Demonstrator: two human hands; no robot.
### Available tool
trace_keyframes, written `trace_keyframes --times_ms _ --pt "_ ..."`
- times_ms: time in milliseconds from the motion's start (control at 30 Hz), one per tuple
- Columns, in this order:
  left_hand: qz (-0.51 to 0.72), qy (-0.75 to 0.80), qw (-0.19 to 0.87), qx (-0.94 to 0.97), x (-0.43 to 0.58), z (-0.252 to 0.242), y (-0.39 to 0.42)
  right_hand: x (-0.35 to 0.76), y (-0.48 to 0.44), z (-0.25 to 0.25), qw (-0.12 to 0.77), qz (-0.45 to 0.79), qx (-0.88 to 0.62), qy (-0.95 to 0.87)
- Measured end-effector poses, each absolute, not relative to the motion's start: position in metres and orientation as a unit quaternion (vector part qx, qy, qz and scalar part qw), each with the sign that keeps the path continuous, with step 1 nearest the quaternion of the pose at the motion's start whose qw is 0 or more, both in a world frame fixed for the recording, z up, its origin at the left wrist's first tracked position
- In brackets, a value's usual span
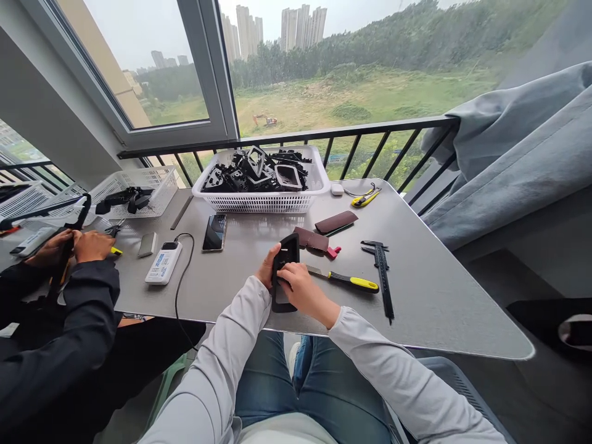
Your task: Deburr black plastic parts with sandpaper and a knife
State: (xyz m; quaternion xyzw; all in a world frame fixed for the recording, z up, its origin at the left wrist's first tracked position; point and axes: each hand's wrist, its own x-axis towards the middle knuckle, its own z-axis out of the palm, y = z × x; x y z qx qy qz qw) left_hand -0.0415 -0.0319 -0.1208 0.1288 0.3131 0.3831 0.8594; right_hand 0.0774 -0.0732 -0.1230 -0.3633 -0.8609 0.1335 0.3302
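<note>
A black plastic frame-like part is held upright at the table's front edge, with a recess facing me. My left hand is closed around its left side, thumb near the top. My right hand reaches across its face, fingers bent and pressed together inside the recess; whatever they may pinch is hidden. Just right of the hands lies a flat metal-bladed tool with a black-and-yellow handle. Beyond it rest two folded maroon sheets, one nearer and one farther, beside a small red piece. A black caliper lies farther right.
A white basket heaped with black plastic parts stands by the railing. Left of me are a phone, a white power bank with a cable, and a metal strip. A yellow cutter lies at the back. A co-worker's hands work at far left.
</note>
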Motion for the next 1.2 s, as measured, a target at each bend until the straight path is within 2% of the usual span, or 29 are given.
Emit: trace_keyframes --times_ms 100,233,333,433,600,700,833,933,1100,1200 --pt "0.366 0.336 0.856 0.143 -0.042 -0.124 -0.032 0.087 -0.086 -0.121 0.310 0.162 -0.310 -0.884" --pt "0.397 0.304 0.853 0.150 -0.039 -0.126 -0.030 0.099 -0.073 -0.110 0.399 0.128 -0.343 -0.841" --pt "0.438 0.303 0.830 0.163 -0.037 -0.128 -0.028 0.105 -0.048 -0.102 0.432 0.068 -0.412 -0.799" --pt "0.458 0.321 0.812 0.169 -0.035 -0.128 -0.027 0.105 -0.031 -0.102 0.380 0.008 -0.453 -0.806" --pt "0.458 0.329 0.809 0.167 -0.032 -0.121 -0.031 0.098 -0.035 -0.099 0.231 -0.042 -0.509 -0.828" --pt "0.454 0.334 0.807 0.179 -0.031 -0.117 -0.034 0.094 -0.049 -0.092 0.158 -0.040 -0.515 -0.842" --pt "0.451 0.339 0.805 0.185 -0.033 -0.117 -0.034 0.092 -0.075 -0.095 0.129 0.016 -0.462 -0.877" --pt "0.446 0.355 0.798 0.199 -0.035 -0.120 -0.033 0.096 -0.094 -0.103 0.162 0.118 -0.425 -0.883" --pt "0.415 0.364 0.808 0.208 -0.037 -0.121 -0.032 0.110 -0.096 -0.109 0.308 0.379 -0.409 -0.771" --pt "0.415 0.349 0.815 0.204 -0.037 -0.119 -0.032 0.111 -0.090 -0.107 0.403 0.404 -0.462 -0.679"
